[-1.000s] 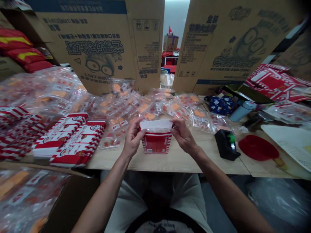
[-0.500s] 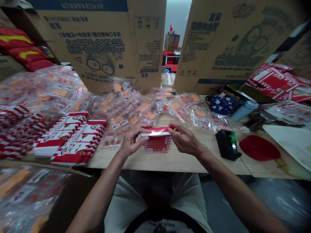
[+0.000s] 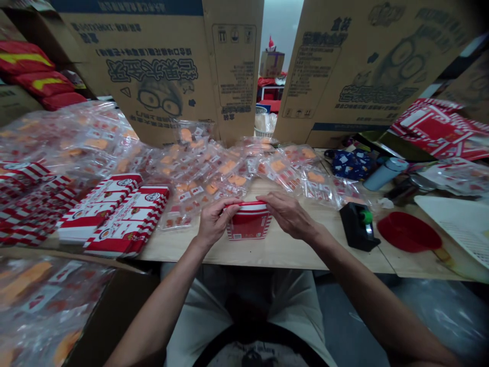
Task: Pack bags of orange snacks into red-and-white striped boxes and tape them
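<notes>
Gripping a striped red carton (image 3: 249,226), left hand (image 3: 214,222) curled over its rim, right hand (image 3: 288,214) seemingly flat-fingered.

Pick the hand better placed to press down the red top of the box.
Right, probably: the right hand lies open at the top edge, while the left hand is clasping the side of the striped box.
</notes>
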{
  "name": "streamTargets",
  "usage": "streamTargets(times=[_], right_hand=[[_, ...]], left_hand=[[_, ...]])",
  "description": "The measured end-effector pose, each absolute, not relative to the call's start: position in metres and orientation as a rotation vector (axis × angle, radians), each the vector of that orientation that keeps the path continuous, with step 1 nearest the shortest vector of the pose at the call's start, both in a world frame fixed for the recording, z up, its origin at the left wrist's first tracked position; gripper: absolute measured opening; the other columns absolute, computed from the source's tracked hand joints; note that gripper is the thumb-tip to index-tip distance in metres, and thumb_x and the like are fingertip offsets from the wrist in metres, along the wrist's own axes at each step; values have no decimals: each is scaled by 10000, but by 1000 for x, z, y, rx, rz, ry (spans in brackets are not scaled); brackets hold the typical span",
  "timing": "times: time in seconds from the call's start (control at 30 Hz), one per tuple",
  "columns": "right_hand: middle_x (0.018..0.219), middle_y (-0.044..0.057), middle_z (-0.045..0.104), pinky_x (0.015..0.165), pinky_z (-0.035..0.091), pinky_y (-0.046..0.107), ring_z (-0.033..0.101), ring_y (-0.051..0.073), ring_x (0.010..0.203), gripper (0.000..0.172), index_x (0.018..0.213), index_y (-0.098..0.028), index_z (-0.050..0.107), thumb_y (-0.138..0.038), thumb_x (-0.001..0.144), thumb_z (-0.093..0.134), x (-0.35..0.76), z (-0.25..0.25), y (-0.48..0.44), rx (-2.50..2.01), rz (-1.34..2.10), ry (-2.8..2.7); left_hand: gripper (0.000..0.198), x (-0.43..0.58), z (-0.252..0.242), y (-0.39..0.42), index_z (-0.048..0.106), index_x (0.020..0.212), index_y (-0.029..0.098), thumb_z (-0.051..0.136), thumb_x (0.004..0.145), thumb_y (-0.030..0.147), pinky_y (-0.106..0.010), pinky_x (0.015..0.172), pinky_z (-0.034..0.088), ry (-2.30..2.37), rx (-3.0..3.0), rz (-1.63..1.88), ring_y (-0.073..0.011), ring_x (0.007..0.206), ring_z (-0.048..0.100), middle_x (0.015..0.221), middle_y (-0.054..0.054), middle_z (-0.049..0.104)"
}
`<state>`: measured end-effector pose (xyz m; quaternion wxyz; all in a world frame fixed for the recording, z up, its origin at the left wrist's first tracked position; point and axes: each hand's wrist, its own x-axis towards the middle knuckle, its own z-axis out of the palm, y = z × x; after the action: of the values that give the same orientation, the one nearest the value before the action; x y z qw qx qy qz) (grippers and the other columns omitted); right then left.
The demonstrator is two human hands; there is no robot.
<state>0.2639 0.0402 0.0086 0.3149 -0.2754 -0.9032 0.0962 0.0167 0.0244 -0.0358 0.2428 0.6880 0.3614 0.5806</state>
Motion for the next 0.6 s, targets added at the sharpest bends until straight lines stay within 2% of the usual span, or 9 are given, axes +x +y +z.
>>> streamTargets(times=[0.13, 0.27, 0.4, 0.53, 0.6], right_hand=[[963, 78, 664, 788, 494, 347, 615, 209, 878, 265, 1137, -189, 621, -246, 1060, 374, 263, 22, 35, -802, 307, -2417], [967, 62, 648, 782, 475, 337, 591, 198, 865, 204, 1099, -207, 589, -242, 1047, 395, 262, 23, 29, -806, 359, -2389], [902, 34, 630, 696, 454, 319, 569, 182, 772, 113, 1055, -219, 545, -235, 1019, 438, 261, 11, 26, -891, 429, -2202], [965, 52, 648, 753, 479, 337, 610, 196, 854, 99, 968, -222, 553, -216, 1008, 462, 263, 10, 27, -782, 422, -2204], [989, 59, 650, 778, 498, 340, 618, 194, 874, 116, 996, -220, 565, -207, 1015, 451, 269, 12, 30, -718, 419, -2283]], left_hand=[[167, 19, -32, 22, 796, 1000, 226, 715, 908, 339, -271, 734, 571, 1009, 1788, 1587, -190, 818, 738, 920, -42, 794], [165, 18, -25, 20, 802, 1023, 240, 708, 912, 318, -314, 822, 594, 933, 1847, 1576, -210, 894, 745, 977, -50, 796], [177, 15, -21, 19, 800, 1038, 242, 664, 939, 297, -332, 858, 593, 833, 1902, 1539, -214, 936, 741, 994, -63, 793], [220, 7, -21, 21, 781, 1112, 253, 619, 963, 254, -366, 932, 579, 718, 1975, 1449, -228, 1027, 730, 1082, -83, 779], [252, 2, -22, 23, 763, 1161, 266, 603, 972, 225, -381, 974, 565, 675, 2032, 1419, -233, 1086, 717, 1122, -87, 769]])
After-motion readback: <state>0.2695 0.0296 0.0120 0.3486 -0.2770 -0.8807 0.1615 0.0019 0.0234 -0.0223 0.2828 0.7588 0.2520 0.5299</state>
